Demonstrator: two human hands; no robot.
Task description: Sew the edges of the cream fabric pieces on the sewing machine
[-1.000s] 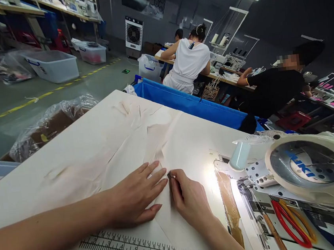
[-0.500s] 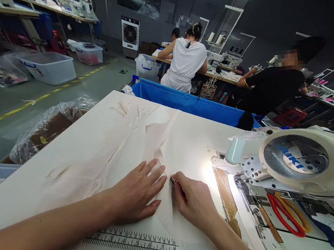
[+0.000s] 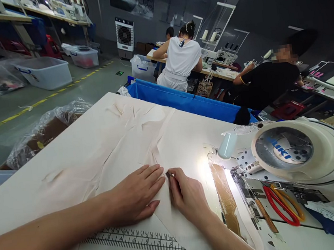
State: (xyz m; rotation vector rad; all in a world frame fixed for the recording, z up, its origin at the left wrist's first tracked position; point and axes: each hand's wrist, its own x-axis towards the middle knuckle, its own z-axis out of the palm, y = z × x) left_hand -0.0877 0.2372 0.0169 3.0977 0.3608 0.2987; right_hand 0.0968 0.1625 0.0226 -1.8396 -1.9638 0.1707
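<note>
Hands at pale fabric, long axis pointing away.

Since half a second ago, the right hand and its small dark tool have edged closer to the left hand.

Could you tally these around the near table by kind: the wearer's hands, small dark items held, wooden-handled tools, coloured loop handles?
Hands: 2 (left hand, right hand)
Small dark item: 1
Wooden-handled tool: 1
Loop handles: 2 (red loop handle, orange loop handle)
Total: 6
</note>
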